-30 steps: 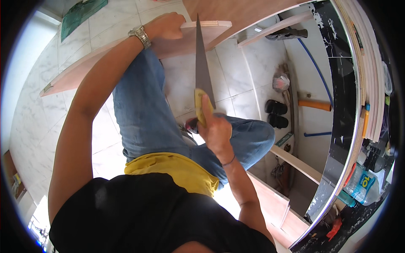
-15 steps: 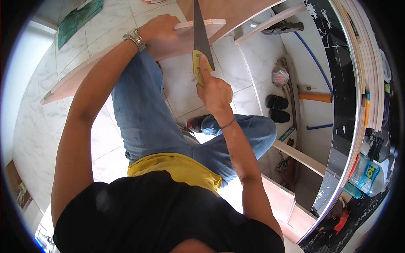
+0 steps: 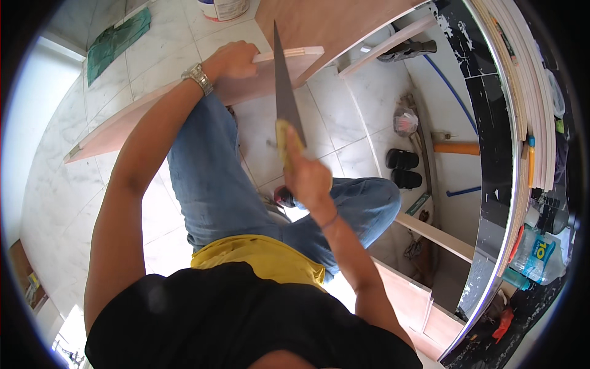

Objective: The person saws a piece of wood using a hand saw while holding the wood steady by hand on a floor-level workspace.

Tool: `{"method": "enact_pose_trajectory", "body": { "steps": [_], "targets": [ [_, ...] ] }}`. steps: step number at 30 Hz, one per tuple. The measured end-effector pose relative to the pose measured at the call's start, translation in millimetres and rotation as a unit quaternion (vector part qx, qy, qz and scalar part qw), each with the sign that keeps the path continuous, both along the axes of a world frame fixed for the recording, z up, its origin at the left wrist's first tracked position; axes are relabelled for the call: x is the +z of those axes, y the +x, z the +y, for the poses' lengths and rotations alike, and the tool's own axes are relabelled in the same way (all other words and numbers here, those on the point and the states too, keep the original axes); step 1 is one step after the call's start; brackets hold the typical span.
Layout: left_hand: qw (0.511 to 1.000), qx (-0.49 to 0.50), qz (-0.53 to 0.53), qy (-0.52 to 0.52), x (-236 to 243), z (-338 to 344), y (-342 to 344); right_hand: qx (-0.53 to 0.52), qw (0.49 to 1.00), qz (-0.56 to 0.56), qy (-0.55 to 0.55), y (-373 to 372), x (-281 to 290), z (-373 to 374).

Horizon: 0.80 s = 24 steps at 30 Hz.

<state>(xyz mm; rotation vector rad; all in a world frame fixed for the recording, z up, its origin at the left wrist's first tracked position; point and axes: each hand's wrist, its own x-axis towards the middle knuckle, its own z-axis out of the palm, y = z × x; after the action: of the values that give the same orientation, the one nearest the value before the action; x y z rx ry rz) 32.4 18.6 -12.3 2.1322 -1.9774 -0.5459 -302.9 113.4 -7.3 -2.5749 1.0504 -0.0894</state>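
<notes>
My right hand [image 3: 309, 180] is closed around the yellow handle of a hand saw [image 3: 287, 92], a little blurred by motion. The saw's tapering grey blade points away from me and crosses the top edge of a thin pinkish plywood board [image 3: 261, 79] near its right end. My left hand [image 3: 232, 63], with a metal watch on its wrist, grips the board's top edge left of the blade, fingers curled over it. The board slants down to the left, across my raised left knee. Whether the blade has cut into the edge cannot be made out.
A larger wooden panel [image 3: 326, 27] stands beyond the board. To the right are black sandals [image 3: 404, 167], an orange pipe [image 3: 456, 149] and a black-edged counter [image 3: 499, 154] carrying stacked strips and a plastic bottle [image 3: 539, 258]. A green cloth [image 3: 120, 43] and white bucket [image 3: 224, 8] are at the far side.
My right hand has drawn the saw back toward me, so more of the blade lies on my side of the board. My left hand keeps its hold; the view has shifted slightly.
</notes>
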Motion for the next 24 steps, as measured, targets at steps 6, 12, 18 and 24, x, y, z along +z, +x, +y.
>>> {"method": "enact_pose_trajectory", "body": {
  "steps": [6, 12, 18, 24],
  "targets": [
    [0.999, -0.015, 0.021, 0.026, 0.5, -2.3, -7.2, -0.017, 0.995, -0.056, -0.083, 38.8, -13.3, -60.2],
    [1.0, 0.006, -0.013, 0.016, 9.7, 0.9, -7.5, 0.0, 0.998, -0.065, -0.024, 4.1, -3.4, 0.5],
    [0.999, 0.02, 0.006, 0.043, 3.3, -2.8, -6.0, -0.026, 0.995, -0.079, -0.063, 42.5, -17.4, -56.4],
    [0.999, 0.013, -0.018, 0.031, 11.8, -4.4, -5.7, -0.025, 0.999, -0.035, -0.029, 2.0, -5.8, -2.2]
  ]
}}
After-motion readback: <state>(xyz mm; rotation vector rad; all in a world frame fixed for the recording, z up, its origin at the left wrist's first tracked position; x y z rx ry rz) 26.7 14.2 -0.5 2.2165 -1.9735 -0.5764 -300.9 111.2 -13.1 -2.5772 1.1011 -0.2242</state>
